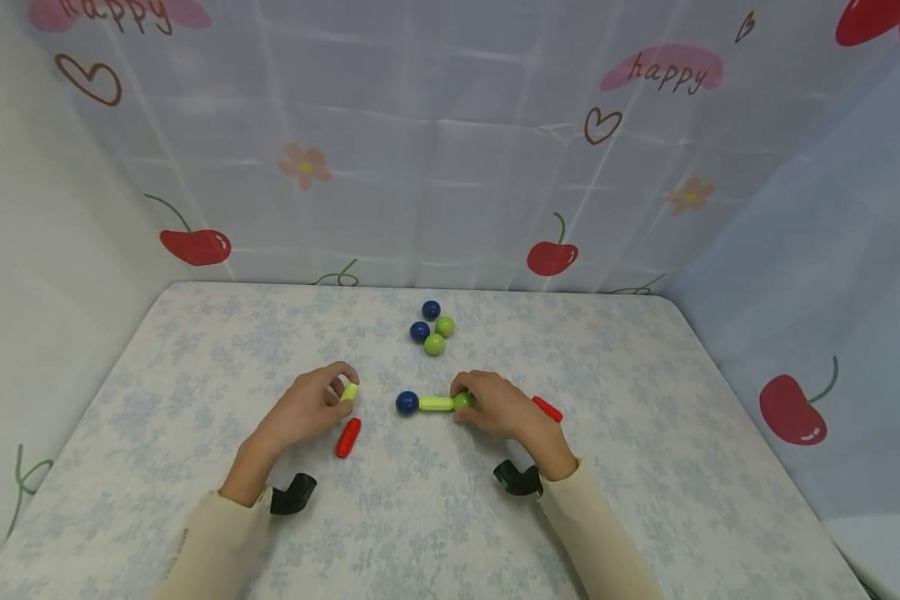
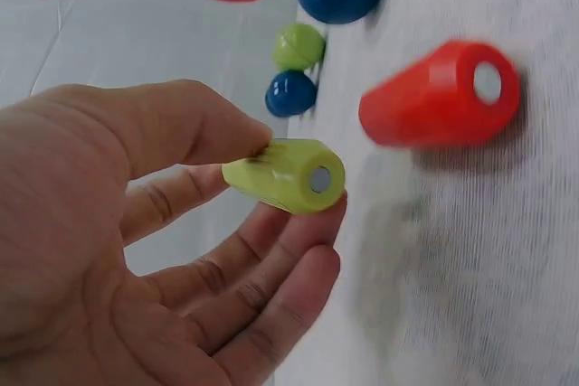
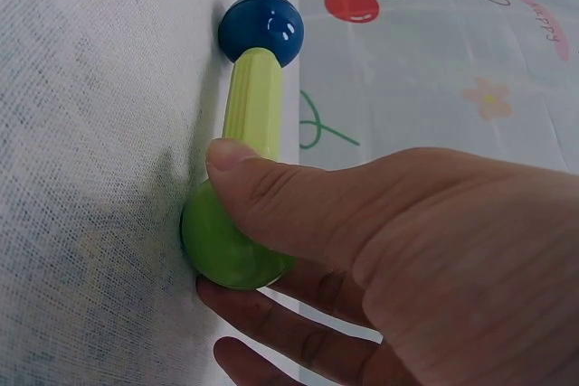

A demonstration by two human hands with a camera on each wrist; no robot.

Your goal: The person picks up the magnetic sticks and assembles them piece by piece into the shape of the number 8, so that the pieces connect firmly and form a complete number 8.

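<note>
My left hand pinches a yellow-green magnetic rod between thumb and fingers, held above the table; a silvery disc shows in the rod's end. Just beside that hand lies a red magnetic rod. My right hand grips a green ball with thumb and fingers. A second yellow-green rod runs from this ball to a dark blue ball, the three in one straight line along the tabletop. Another red rod lies by the right wrist, partly hidden by it.
Farther back on the table, two blue balls and two green balls sit in a loose cluster. Behind the table hangs a printed curtain. Black wrist-camera mounts jut inward from both wrists.
</note>
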